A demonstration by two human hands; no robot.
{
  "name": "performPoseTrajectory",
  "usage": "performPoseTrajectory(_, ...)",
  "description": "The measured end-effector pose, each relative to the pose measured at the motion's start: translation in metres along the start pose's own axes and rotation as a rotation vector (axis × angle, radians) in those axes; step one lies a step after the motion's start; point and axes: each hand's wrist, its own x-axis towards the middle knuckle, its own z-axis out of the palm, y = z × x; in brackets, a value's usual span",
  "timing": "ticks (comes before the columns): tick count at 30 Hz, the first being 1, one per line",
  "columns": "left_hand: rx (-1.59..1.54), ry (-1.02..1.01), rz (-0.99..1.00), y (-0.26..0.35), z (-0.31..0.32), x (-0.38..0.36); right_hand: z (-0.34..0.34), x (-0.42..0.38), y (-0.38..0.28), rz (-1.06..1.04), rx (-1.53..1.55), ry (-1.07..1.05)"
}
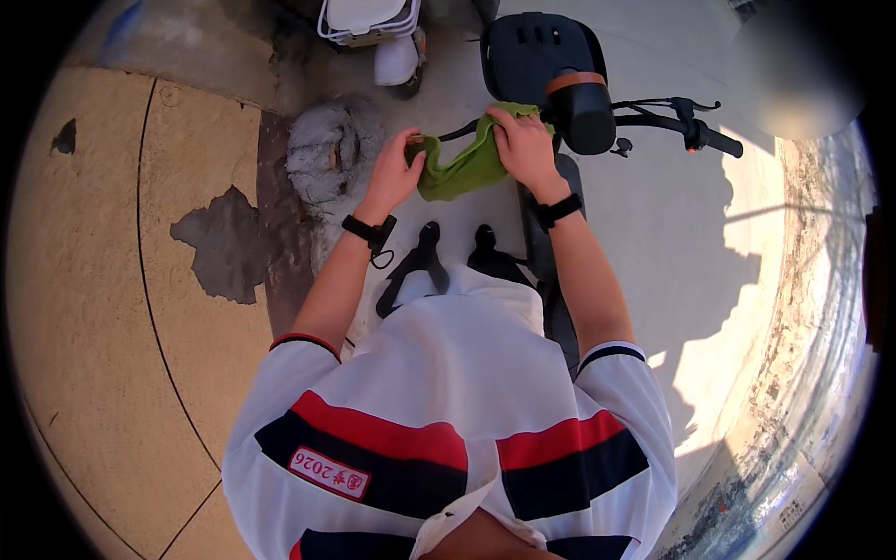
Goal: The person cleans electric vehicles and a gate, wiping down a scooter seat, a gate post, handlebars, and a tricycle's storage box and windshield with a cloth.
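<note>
A green cloth (457, 177) hangs in folds between my two hands, over the left side of a scooter's handlebar. My left hand (394, 173) has its fingers curled at the cloth's left end, near the tip of the handlebar. My right hand (525, 149) grips the cloth's upper right part, close to the scooter's dark round headpiece (590, 126). Most of the left handlebar is hidden by the cloth, with a short black stretch showing. On the other side, the right handlebar grip (723, 143) and its brake lever are uncovered.
A black basket-like box (541, 56) sits at the scooter's front. Another vehicle with a white rack (369, 33) stands beyond. To the left are a rough grey stump-like lump (327, 154) and a yellowish wall (93, 233). My feet are beside the scooter.
</note>
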Motion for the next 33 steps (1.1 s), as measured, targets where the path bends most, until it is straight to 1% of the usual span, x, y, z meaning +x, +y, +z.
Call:
performPoseTrajectory(3, 0.057, -0.004, 0.087, -0.008, 0.000, 0.007, 0.002, -0.004, -0.009, -0.020, -0.027, -0.026)
performPoseTrajectory(4, 0.075, -0.030, 0.075, -0.008, -0.001, 0.010, 0.003, -0.005, -0.012, -0.030, -0.027, -0.028)
performPoseTrajectory(7, 0.087, -0.121, 0.048, -0.001, -0.001, 0.019, 0.001, -0.012, -0.030, 0.070, 0.026, -0.115)
performPoseTrajectory(9, 0.034, -0.193, 0.035, 0.008, 0.000, 0.026, 0.003, -0.016, -0.039, 0.039, 0.068, -0.063)
performPoseTrajectory(10, 0.009, -0.242, 0.059, 0.012, -0.001, 0.030, 0.003, -0.019, -0.043, 0.023, 0.087, -0.039)
performPoseTrajectory(13, -0.050, -0.367, 0.148, 0.018, 0.002, 0.037, 0.006, -0.026, -0.053, 0.074, 0.071, 0.089)
performPoseTrajectory(16, -0.079, -0.437, 0.239, 0.017, 0.004, 0.042, 0.013, -0.037, -0.059, 0.109, -0.042, 0.240)
performPoseTrajectory(19, -0.111, -0.471, 0.293, 0.016, 0.002, 0.046, 0.014, -0.046, -0.066, 0.391, -0.123, 0.357)
performPoseTrajectory(20, -0.123, -0.477, 0.317, 0.015, 0.000, 0.046, 0.016, -0.050, -0.061, 0.481, -0.141, 0.353)
performPoseTrajectory(23, -0.143, -0.492, 0.355, 0.013, -0.003, 0.046, 0.014, -0.050, -0.057, 0.474, -0.196, 0.344)
performPoseTrajectory(24, -0.148, -0.495, 0.361, 0.015, -0.006, 0.045, 0.013, -0.049, -0.059, 0.515, -0.195, 0.317)
performPoseTrajectory(27, -0.005, -0.551, 0.450, 0.020, -0.020, 0.038, 0.019, -0.045, -0.055, 0.570, -0.193, 0.373)
performPoseTrajectory(30, -0.020, -0.542, 0.459, 0.024, -0.032, 0.037, 0.026, -0.040, -0.038, 0.608, -0.180, 0.395)
performPoseTrajectory(33, 0.031, -0.514, 0.425, 0.030, -0.052, 0.042, 0.029, -0.034, -0.011, 0.707, -0.031, 0.388)
